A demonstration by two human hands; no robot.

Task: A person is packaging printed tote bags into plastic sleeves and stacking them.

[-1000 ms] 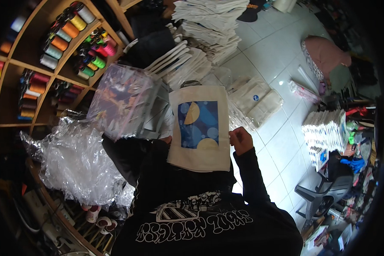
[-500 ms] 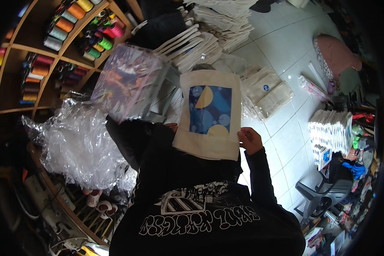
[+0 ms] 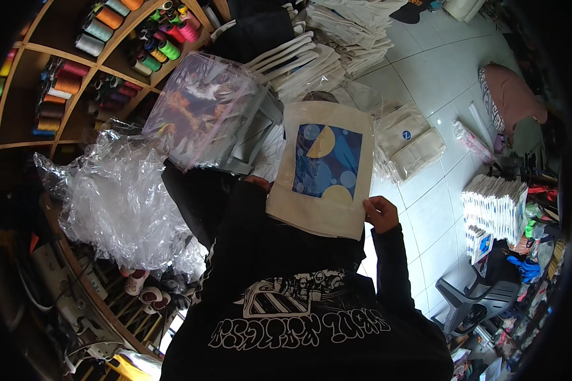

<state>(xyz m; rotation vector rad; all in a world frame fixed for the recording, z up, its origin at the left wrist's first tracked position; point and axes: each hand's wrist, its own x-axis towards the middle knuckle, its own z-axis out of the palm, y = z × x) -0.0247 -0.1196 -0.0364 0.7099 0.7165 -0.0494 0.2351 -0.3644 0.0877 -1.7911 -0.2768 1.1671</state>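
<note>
A cream cloth bag (image 3: 278, 213) with a blue printed panel of circles and yellow half-rounds lies in front of me, over my lap. Glints on its surface look like clear plastic over it. My right hand (image 3: 381, 214) pinches its right edge, near the lower corner, between thumb and fingers. At the left edge, my left hand (image 3: 258, 182) grips the bag, and most of its fingers are hidden behind the cloth.
To the left is a heap of clear plastic sleeves (image 3: 114, 203). A plastic-covered, picture-printed pack (image 3: 200, 105) rests on a grey stool (image 3: 260, 114). Cream bags (image 3: 407, 136) lie on the tiled floor. Thread shelves (image 3: 28, 95) stand far left, a dark chair (image 3: 480, 295) right.
The view has shifted a little, and the bag sits slightly further right in it, tilted a bit more. Both hands keep their places at its edges.
</note>
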